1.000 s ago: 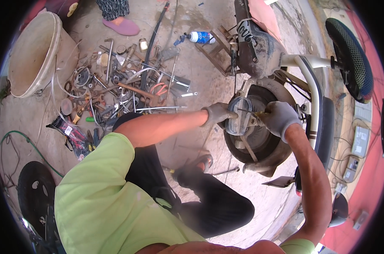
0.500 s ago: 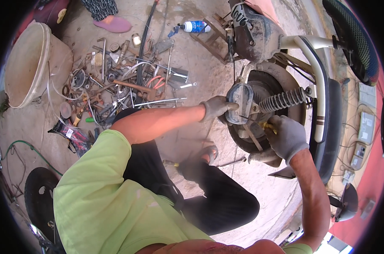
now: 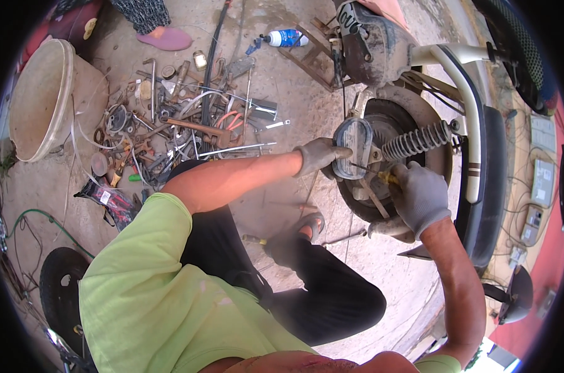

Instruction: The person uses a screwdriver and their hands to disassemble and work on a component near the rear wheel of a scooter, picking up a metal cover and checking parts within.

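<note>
Both my hands wear grey work gloves. My left hand [image 3: 321,155] is closed on the near edge of an oval metal part [image 3: 353,146] with a raised grey rim, its thumb lying across the part's face. That part sits against the dirty wheel [image 3: 391,118] of a scooter lying on its side or tipped over; how it is fixed there is hidden. In my right hand [image 3: 420,194] is a screwdriver [image 3: 389,178] with a yellow handle. Its thin dark shaft points left, and the tip meets or nearly meets the oval part's lower face. A coil spring shock absorber [image 3: 417,142] runs just above that hand.
Loose tools and metal pieces [image 3: 176,124] lie heaped on the ground at left, near a big pale bucket [image 3: 40,102]. A blue-and-white bottle [image 3: 288,38] lies at the top by a rusty metal frame [image 3: 310,59]. Another person's foot in a pink shoe [image 3: 165,38] stands beyond the tools.
My right hand and the screwdriver have shifted slightly, the handle now a little higher. My left hand keeps its hold on the oval part. The whole view has moved a little.
</note>
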`<action>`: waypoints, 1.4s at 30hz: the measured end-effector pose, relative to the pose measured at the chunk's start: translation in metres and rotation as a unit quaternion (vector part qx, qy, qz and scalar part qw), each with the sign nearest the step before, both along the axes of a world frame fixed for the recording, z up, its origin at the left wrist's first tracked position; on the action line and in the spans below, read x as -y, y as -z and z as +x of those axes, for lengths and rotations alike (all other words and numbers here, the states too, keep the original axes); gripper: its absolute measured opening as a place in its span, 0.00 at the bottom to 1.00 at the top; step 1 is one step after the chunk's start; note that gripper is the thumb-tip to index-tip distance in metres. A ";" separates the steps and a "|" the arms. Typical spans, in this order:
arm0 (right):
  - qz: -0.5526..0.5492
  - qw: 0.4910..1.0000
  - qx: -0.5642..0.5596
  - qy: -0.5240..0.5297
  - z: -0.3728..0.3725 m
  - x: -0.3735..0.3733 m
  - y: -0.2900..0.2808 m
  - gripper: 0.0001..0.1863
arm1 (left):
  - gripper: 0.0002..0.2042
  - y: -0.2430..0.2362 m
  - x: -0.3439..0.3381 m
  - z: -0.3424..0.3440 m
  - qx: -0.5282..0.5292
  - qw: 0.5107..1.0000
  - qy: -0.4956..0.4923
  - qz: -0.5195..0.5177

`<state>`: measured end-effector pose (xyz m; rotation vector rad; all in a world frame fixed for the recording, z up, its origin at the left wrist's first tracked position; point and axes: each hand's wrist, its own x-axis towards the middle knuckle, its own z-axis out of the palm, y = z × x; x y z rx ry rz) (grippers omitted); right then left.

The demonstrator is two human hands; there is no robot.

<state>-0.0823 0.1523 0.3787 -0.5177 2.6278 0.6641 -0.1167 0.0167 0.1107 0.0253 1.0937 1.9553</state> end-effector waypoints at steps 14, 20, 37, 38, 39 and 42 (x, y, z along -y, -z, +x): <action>-0.036 0.975 0.120 0.183 -0.023 0.006 0.009 0.13 | 0.21 0.001 -0.004 0.002 0.003 1.000 -0.022 -0.002; -0.100 0.962 0.145 0.210 -0.034 0.008 -0.005 0.20 | 0.22 -0.004 -0.003 0.001 0.003 1.000 -0.015 0.010; -0.273 0.877 0.181 0.352 -0.030 -0.022 -0.015 0.12 | 0.19 -0.008 -0.007 0.004 0.009 1.000 -0.010 -0.003; -0.275 0.764 0.202 0.547 -0.042 -0.010 -0.017 0.13 | 0.19 -0.007 -0.001 0.004 0.026 0.999 -0.020 -0.001; -0.287 0.750 0.234 0.548 -0.049 -0.012 -0.019 0.13 | 0.19 -0.001 -0.002 0.004 -0.003 0.999 -0.032 0.012; -0.253 0.746 0.191 0.586 -0.047 0.006 -0.025 0.13 | 0.20 0.002 -0.006 -0.004 0.012 1.000 -0.004 0.008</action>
